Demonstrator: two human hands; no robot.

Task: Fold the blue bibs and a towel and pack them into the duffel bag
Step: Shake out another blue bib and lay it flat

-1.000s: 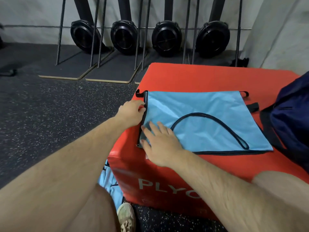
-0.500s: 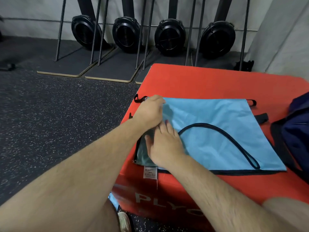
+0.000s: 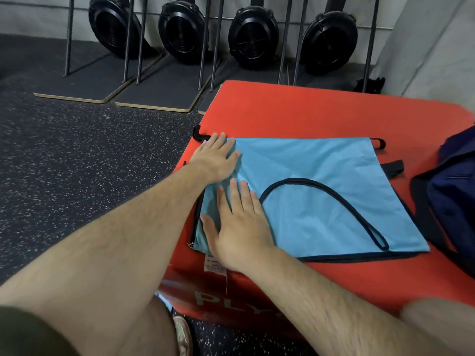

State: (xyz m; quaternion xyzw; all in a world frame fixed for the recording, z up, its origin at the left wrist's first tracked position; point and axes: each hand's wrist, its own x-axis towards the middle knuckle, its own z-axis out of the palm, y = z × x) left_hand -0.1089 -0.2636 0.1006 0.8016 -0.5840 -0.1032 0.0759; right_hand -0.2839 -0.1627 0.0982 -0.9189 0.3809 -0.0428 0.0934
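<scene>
Blue bib (image 3: 321, 191), lying flat on the red box (image 3: 295, 114) under both hands. Left hand (image 3: 217, 160) and right hand (image 3: 239, 224) press it with straight fingers, close together. Duffel bag (image 3: 452, 199) beyond the right hand.

Two bare forearms, both with visible hair, no watch, rings or bands seen. Left hand (image 3: 214, 160) and right hand (image 3: 237, 224) bare, no gloves; fingers (image 3: 235, 192) bare, nails short. Dark olive sleeve edge (image 3: 23, 330) at near left corner, upper arm only. Bare knee at near right, blurred. Light-coloured worn sneaker (image 3: 183, 335) on one foot, near bottom centre.
</scene>
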